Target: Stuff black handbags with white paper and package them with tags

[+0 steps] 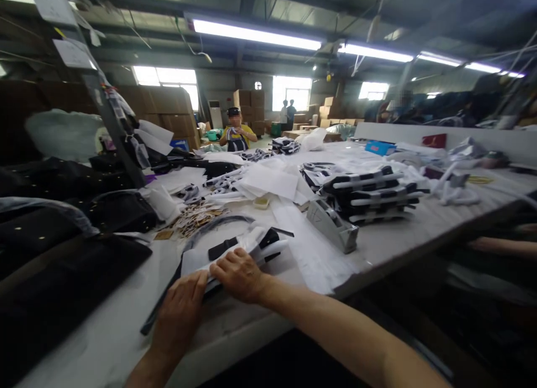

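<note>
Near the front edge of the white table [113, 315], a bundle of black straps wrapped in white sheeting [195, 260] lies slanted. My left hand [182, 304] has its fingers curled over the bundle's near left side. Right beside it, my right hand [239, 273] grips the middle of the same wrapping, fingers bent and pressed together. Black strap ends and white tubes [274, 249] stick out past my right hand. Behind the bundle curves a dark strap in clear film [218, 223]. Both thumbs are mostly hidden.
A grey tape dispenser [333, 226] stands to the right, before stacked black-and-white strap bundles [369, 195]. Black bags [62, 287] fill the left. Brown tags [195, 219] and white sheets [272, 181] lie farther back. A person [237, 132] is across the table; a forearm [503, 246] shows at right.
</note>
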Demonstrator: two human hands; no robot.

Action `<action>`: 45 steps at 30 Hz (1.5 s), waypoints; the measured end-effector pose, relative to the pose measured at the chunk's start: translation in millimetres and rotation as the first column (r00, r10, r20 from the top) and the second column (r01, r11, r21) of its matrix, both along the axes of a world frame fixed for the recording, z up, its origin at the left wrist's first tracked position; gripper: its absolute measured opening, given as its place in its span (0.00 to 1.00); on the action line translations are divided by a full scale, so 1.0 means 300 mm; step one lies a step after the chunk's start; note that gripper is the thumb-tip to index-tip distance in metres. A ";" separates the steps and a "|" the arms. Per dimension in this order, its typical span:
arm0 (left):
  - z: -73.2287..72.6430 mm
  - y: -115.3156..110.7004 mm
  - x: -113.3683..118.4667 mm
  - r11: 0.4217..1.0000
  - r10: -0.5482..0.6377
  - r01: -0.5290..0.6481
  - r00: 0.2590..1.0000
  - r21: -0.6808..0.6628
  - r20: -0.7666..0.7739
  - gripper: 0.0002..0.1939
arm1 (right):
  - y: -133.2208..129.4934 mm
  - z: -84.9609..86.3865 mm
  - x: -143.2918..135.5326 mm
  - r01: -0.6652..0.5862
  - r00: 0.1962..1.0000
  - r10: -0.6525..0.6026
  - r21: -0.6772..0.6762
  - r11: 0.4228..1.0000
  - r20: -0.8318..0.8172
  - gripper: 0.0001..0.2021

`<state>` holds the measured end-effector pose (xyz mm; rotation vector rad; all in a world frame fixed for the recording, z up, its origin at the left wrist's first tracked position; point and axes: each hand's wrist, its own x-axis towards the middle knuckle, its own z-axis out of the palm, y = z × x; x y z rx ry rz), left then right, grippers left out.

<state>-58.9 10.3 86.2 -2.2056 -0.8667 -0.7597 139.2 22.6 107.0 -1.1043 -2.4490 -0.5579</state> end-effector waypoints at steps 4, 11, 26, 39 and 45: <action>-0.005 0.023 -0.033 0.999 -0.027 0.027 0.999 -0.017 0.044 0.19 | -0.091 0.056 0.026 -0.047 0.992 0.043 -0.029 0.998 -0.119 0.18; -0.011 0.026 -0.073 0.977 0.105 -0.065 0.976 -0.202 0.193 0.17 | -0.256 0.016 0.418 0.225 0.854 -0.145 0.105 0.969 -0.499 0.20; -0.027 0.019 -0.062 0.916 0.275 -0.131 0.894 -0.380 0.354 0.17 | -0.084 -0.170 0.641 0.454 0.706 -0.614 -0.439 0.775 -0.353 0.11; -0.001 0.009 -0.061 0.874 0.337 -0.107 0.836 -0.473 0.432 0.19 | -0.222 -0.069 0.360 -0.117 0.895 -0.218 -0.676 0.727 -0.390 0.10; 0.004 0.005 -0.060 0.853 0.358 -0.083 0.811 -0.515 0.462 0.20 | -0.098 -0.084 0.340 0.282 0.767 -0.576 -0.658 0.698 -0.283 0.26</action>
